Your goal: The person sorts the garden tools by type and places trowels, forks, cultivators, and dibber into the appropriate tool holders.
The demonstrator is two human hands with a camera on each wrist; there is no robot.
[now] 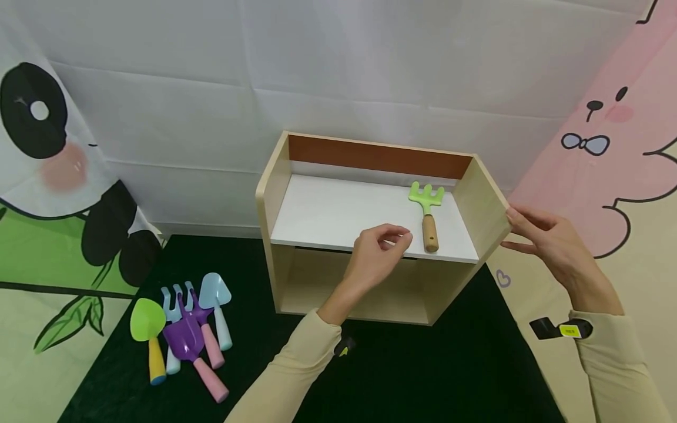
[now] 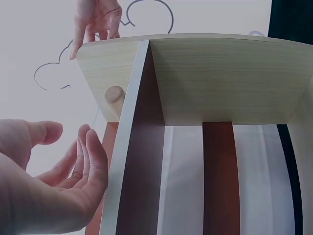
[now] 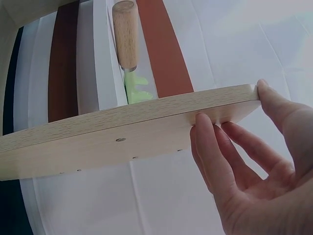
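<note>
One fork (image 1: 428, 220), green head (image 1: 426, 198) possibly plastic.

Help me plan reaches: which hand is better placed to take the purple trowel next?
Probably the left hand: it is empty and nearer the purple trowel, while the right hand holds the shelf.

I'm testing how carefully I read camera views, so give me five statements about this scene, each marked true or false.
1. The green fork lies on the upper shelf of the shelf unit. True.
2. The left hand grips the green fork. False: the left hand holds nothing.
3. The right hand touches the side panel. True.
4. The blue trowel lies inside the shelf unit. False: the blue trowel is to its left, on the dark green cloth.
5. The purple shovel has a pink handle. True.
</note>
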